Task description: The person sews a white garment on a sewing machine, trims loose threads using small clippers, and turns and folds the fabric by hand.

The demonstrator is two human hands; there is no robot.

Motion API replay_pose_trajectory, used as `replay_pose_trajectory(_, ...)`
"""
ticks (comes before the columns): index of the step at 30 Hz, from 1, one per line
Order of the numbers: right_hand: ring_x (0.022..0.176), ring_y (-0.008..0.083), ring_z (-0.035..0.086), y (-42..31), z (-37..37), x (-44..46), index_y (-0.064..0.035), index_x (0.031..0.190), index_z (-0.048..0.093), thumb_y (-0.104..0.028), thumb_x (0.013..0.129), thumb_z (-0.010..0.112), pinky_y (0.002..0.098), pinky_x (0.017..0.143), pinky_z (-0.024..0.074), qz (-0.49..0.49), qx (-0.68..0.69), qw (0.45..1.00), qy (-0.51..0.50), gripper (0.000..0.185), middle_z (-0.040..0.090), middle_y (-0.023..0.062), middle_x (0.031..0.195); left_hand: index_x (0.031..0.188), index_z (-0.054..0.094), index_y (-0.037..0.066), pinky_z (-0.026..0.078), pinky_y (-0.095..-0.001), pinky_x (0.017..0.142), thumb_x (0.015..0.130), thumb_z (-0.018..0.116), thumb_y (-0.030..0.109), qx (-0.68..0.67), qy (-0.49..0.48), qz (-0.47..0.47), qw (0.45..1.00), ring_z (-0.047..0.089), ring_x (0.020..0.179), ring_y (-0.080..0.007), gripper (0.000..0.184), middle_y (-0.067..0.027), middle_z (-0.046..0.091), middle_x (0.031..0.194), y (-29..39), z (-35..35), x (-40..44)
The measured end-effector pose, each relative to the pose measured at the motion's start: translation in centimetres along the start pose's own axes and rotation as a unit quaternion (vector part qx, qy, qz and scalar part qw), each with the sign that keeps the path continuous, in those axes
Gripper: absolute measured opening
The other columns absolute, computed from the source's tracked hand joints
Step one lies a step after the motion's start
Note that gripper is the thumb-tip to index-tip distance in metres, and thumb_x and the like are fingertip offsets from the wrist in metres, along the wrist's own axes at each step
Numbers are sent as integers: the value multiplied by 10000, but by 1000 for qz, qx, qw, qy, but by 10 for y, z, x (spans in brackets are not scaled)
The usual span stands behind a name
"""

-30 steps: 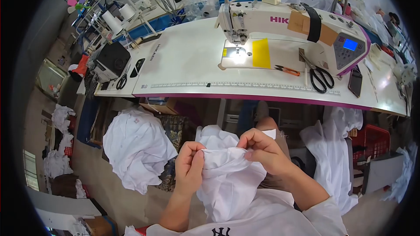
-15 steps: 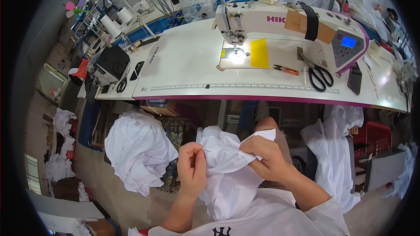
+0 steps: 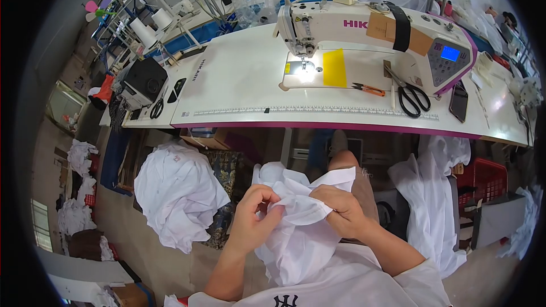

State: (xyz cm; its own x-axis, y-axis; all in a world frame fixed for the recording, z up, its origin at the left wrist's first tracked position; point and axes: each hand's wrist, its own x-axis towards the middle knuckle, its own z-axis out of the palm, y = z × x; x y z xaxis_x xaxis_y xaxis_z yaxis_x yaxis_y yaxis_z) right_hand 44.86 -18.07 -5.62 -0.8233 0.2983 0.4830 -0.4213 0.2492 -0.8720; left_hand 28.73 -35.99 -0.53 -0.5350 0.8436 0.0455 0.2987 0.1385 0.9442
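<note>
A crumpled white garment (image 3: 301, 250) lies over my lap, below the edge of the sewing table. My left hand (image 3: 256, 216) pinches its fabric between thumb and fingers. To the right, my right hand (image 3: 344, 210) grips a folded edge of the same cloth, and a pointed corner of it stands up above that hand. Folds of cloth hide the fingertips in part. Which part of the garment is held I cannot tell.
Ahead stands a sewing machine (image 3: 352, 25) with its lamp lit. Black scissors (image 3: 413, 98), orange thread snips (image 3: 368, 89) and a phone (image 3: 458, 102) lie on the table (image 3: 239, 79). White cloth piles (image 3: 179, 193) flank me; a red basket (image 3: 489, 179) is at right.
My left hand has moved right along the cloth, closer to my right hand, and its fingers have curled further over the fabric. My right hand keeps its hold.
</note>
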Motion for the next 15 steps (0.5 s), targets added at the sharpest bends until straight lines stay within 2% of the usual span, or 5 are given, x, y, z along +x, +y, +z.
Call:
replay_pose_trajectory(7, 995, 261, 644, 17, -2, -23, 59, 1051, 702, 46, 906, 506, 352, 909, 500, 118, 103, 987, 23, 244, 713, 123, 1052, 989, 555, 22, 447, -253, 835, 888, 666, -31, -64, -31, 17, 997, 554, 916, -123, 159, -55, 573, 1071, -3, -3, -3)
replay_pose_trajectory(9, 1005, 255, 641, 20, -4, -27, 58, 1065, 706, 47, 904, 499, 348, 917, 498, 148, 121, 981, 23, 263, 710, 117, 1064, 993, 529, 22, 452, -308, 956, 905, 648, -36, -8, -34, 103, 994, 595, 1053, -190, 159, -92, 591, 1160, 0, -2, -2)
replay_pose_trajectory(11, 1014, 263, 643, 23, -9, -27, 48, 1087, 714, 59, 895, 504, 342, 917, 500, 79, 67, 995, 2, 284, 709, 121, 1070, 988, 528, 23, 453, -338, 985, 910, 641, -38, 9, -31, 123, 992, 610, 1103, -230, 150, -115, 606, 1176, 4, 0, -2)
replay_pose_trajectory(13, 1024, 276, 648, 9, -14, -20, 36, 1095, 711, 61, 875, 525, 347, 909, 509, 78, 4, 997, -3, 290, 707, 127, 1090, 982, 528, 24, 453, -368, 1013, 916, 634, -41, 24, -29, 142, 989, 624, 1153, -270, 141, -137, 621, 1192, 4, 4, -4)
replay_pose_trajectory(15, 1033, 289, 653, -5, -19, -18, 24, 1103, 708, 63, 854, 545, 352, 900, 517, 78, -59, 995, -9, 300, 706, 133, 1109, 984, 533, 18, 473, -391, 989, 917, 628, -48, -57, -44, 121, 990, 656, 1148, -302, 134, -154, 667, 1134, -1, 5, -9)
